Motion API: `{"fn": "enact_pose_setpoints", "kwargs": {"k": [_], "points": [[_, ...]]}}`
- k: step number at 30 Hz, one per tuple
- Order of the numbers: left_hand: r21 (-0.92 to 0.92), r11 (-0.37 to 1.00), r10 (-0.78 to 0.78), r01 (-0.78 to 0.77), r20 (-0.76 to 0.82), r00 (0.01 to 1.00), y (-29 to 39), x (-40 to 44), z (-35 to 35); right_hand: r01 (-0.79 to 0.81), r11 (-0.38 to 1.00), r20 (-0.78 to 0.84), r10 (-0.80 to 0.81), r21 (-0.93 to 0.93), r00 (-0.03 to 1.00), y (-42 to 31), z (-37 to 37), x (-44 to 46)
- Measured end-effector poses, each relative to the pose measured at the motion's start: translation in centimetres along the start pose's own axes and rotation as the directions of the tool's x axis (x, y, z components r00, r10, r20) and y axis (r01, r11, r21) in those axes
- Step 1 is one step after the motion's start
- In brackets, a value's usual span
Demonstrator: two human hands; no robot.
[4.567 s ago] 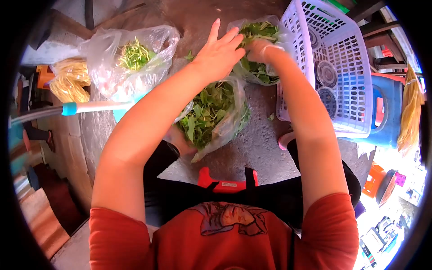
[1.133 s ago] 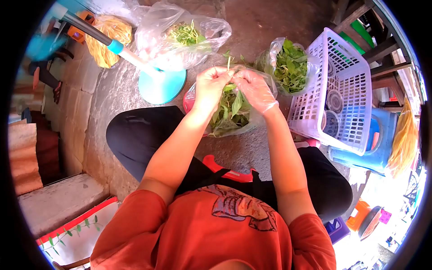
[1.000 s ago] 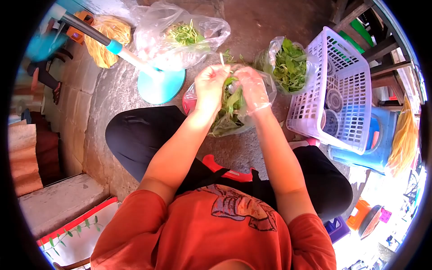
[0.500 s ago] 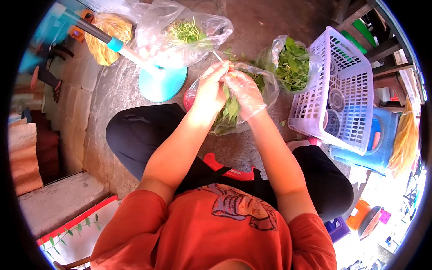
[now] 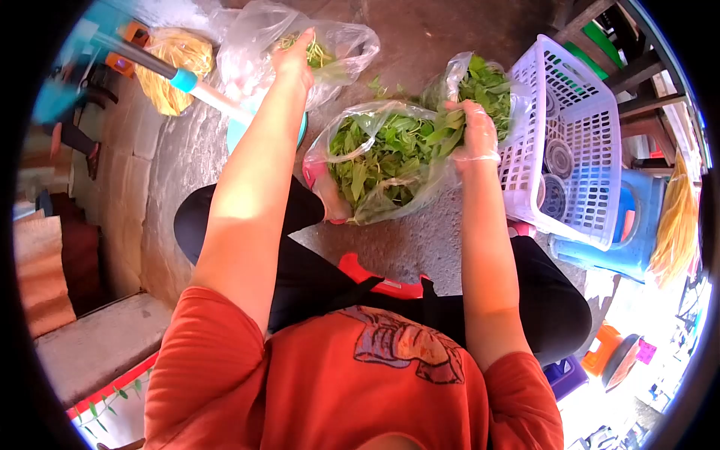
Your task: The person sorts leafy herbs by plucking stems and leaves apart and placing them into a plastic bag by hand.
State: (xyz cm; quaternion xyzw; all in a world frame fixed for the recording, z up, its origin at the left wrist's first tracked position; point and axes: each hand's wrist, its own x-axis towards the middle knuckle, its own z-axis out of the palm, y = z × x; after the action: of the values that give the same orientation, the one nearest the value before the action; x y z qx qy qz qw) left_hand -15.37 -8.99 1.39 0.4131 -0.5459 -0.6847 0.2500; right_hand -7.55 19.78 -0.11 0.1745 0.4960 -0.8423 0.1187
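Observation:
My left hand (image 5: 294, 64) is bare and reaches over a clear plastic bag (image 5: 349, 45) of thin green stems (image 5: 319, 54). One finger stretches out beside the stems, and the other fingers are partly hidden. In a clear plastic glove, my right hand (image 5: 478, 133) grips leafy green sprigs (image 5: 448, 133). It is between a middle open plastic bag (image 5: 367, 112) full of loose green leaves (image 5: 386, 154) and another bag of leafy greens (image 5: 486, 88) at the right.
A white plastic basket (image 5: 517, 169) with round patterned pieces in it stands at the right, against a blue container (image 5: 641, 225). At upper left are a pole (image 5: 214, 97) on a turquoise round base (image 5: 240, 135) and a bag of yellow strips (image 5: 178, 64).
My hands were together over the middle bag, working on a sprig. Now they are apart: the left has gone up to the stem bag, the right has moved right with leafy sprigs.

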Motion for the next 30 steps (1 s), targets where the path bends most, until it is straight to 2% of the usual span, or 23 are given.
{"fn": "enact_pose_setpoints", "kwargs": {"k": [1, 3, 4, 5, 7, 8, 9, 11, 14, 17, 18, 20, 22, 23, 24, 25, 27, 28, 30], "points": [[-0.063, 0.984, 0.168, -0.164, 0.080, 0.982, -0.3, -0.5, 0.3, 0.008, 0.999, 0.036, -0.009, 0.036, 0.999, -0.5, -0.5, 0.1], [-0.214, 0.868, 0.488, -0.448, 0.202, 0.849, -1.2, -4.2, -0.7, -0.039, 0.998, 0.157, 0.045, -0.042, 0.987, -0.9, -1.0, 0.1], [-0.267, 0.895, 0.443, -0.357, 0.440, 0.782, -2.0, -6.5, -1.5, -0.063, 0.994, 0.217, 0.080, -0.086, 0.973, -0.8, -1.3, 0.2], [-0.294, 0.922, 0.385, -0.251, 0.646, 0.659, -2.8, -9.0, -2.2, -0.059, 0.986, 0.216, 0.093, -0.159, 0.972, 0.3, -1.7, 0.6], [-0.074, 0.978, 0.164, -0.195, 0.849, 0.503, -7.6, -12.4, -2.8, -0.051, 0.946, 0.215, 0.124, -0.319, 0.969, 3.8, -2.9, 2.1], [0.083, 0.898, 0.126, -0.432, 0.892, 0.434, -10.3, -13.5, -3.2, 0.041, 0.759, 0.209, 0.127, -0.650, 0.970, 4.7, -2.9, 2.4], [0.209, 0.734, 0.065, -0.646, 0.925, 0.373, -12.9, -14.4, -3.8, 0.009, 0.696, 0.103, 0.093, -0.718, 0.990, 7.7, -4.4, 4.0], [0.432, 0.303, 0.107, -0.850, 0.870, 0.481, -17.2, -16.5, -6.7, 0.032, 0.592, 0.125, 0.117, -0.806, 0.985, 9.1, -5.3, 4.3], [0.632, 0.085, 0.025, -0.770, 0.771, 0.636, -18.8, -19.0, -10.2, 0.032, 0.537, 0.120, 0.129, -0.843, 0.984, 8.1, -6.0, 4.7], [0.766, 0.137, -0.370, -0.628, 0.628, 0.684, -18.3, -18.8, -9.7, 0.198, 0.408, 0.157, -0.133, -0.891, 0.979, 9.8, -8.2, 6.4], [0.666, 0.245, -0.255, -0.705, 0.746, 0.616, -17.7, -19.2, -9.6, 0.115, 0.288, 0.159, 0.137, -0.951, 0.978, 6.9, -7.0, 5.4], [0.403, 0.403, 0.015, -0.822, 0.895, 0.446, -16.4, -20.8, -9.8, 0.116, 0.189, 0.156, 0.207, -0.975, 0.966, 6.3, -7.1, 5.2], [0.252, 0.340, -0.032, -0.906, 0.966, 0.257, -15.5, -22.9, -10.2, 0.133, 0.082, 0.150, 0.263, -0.988, 0.953, 6.6, -7.6, 5.2], [0.250, 0.371, -0.159, -0.894, 0.966, 0.204, -15.5, -24.4, -11.0, 0.152, 0.021, 0.152, 0.283, -0.988, 0.947, 7.2, -8.1, 5.4], [0.193, 0.294, -0.336, -0.936, 0.938, 0.088, -17.6, -25.0, -11.8, 0.173, -0.040, 0.153, 0.301, -0.984, 0.941, 7.8, -8.1, 5.6], [0.153, 0.327, -0.396, -0.933, 0.918, 0.011, -18.6, -26.0, -13.3, 0.171, -0.044, 0.146, 0.335, -0.984, 0.931, 8.2, -8.0, 5.4], [-0.016, 0.155, -0.274, -0.988, 0.960, -0.058, -21.3, -27.5, -15.9, 0.155, -0.060, 0.119, 0.399, -0.986, 0.909, 8.9, -8.4, 4.9], [0.008, 0.186, -0.306, -0.982, 0.951, -0.050, -22.0, -27.5, -15.9, 0.175, -0.090, 0.125, 0.406, -0.980, 0.905, 9.1, -8.8, 4.7], [0.057, 0.245, -0.375, -0.968, 0.926, -0.040, -19.2, -26.9, -13.6, 0.213, -0.146, 0.134, 0.421, -0.966, 0.897, 9.9, -9.9, 4.6]]}}
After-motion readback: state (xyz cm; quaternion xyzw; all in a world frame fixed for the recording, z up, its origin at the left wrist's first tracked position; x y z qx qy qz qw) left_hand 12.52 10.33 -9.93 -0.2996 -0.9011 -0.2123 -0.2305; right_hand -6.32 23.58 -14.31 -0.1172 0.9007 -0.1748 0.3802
